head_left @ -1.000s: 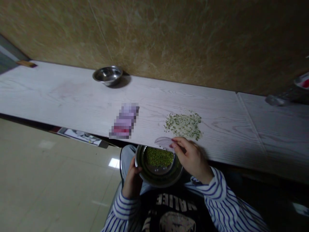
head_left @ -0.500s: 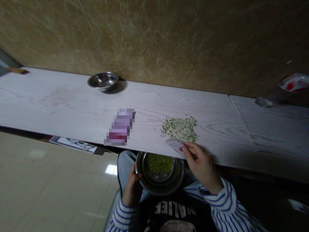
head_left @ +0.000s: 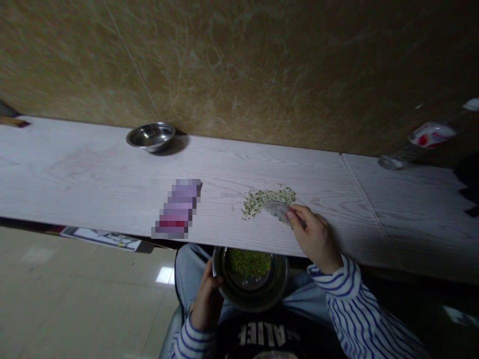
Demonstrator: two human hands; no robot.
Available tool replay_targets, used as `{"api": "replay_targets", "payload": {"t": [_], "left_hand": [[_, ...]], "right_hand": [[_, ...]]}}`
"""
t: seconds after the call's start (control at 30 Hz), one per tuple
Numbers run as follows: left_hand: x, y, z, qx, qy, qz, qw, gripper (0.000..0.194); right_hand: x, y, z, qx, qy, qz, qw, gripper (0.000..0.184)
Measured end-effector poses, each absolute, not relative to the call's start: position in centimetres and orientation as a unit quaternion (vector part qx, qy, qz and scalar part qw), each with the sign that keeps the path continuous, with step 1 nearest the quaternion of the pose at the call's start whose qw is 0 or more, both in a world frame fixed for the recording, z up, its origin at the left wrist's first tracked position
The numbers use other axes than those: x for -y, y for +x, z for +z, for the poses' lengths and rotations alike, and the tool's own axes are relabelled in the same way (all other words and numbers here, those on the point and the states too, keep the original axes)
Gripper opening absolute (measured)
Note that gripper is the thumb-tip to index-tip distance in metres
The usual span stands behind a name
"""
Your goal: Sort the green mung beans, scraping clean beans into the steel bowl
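Right hand point(head_left: 315, 238): thumb and fingers pinched on thin translucent piece point(head_left: 277, 210) | green-and-white grains point(head_left: 256, 198): on surface point(head_left: 228, 159), just beyond and left of this hand | left hand point(head_left: 207, 298): gripping metal bowl point(head_left: 280, 279), which is at its right, green beans point(head_left: 249, 262) inside

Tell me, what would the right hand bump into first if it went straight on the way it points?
Most likely the scattered green and pale grains, with the thin flat piece in the right hand leading. Its height above the table is unclear, so it might pass over them.
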State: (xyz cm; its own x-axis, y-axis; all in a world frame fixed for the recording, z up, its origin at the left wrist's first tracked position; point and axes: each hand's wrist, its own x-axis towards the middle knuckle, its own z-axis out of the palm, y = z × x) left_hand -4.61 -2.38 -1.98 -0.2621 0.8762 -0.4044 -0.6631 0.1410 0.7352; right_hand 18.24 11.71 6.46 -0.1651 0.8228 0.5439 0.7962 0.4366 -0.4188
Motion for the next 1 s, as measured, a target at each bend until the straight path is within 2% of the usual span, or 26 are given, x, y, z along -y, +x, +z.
{"api": "replay_targets", "payload": {"t": [0.27,0.7,1.0], "left_hand": [[2.2,-4.1,-2.0,-0.460,0.120,0.629,0.615,0.043],[2.7,-4.3,-2.5,-0.457,0.108,0.625,0.623,0.044],[2.8,-4.3,-2.5,-0.479,0.090,0.625,0.610,0.048]], "right_hand": [[-12.4,19.0,6.6,0.739,-0.548,0.027,0.391,0.018],[-13.3,16.9,6.7,0.779,-0.525,0.063,0.336,0.021],[-16.0,16.7,8.6,0.761,-0.536,0.108,0.348,0.019]]}}
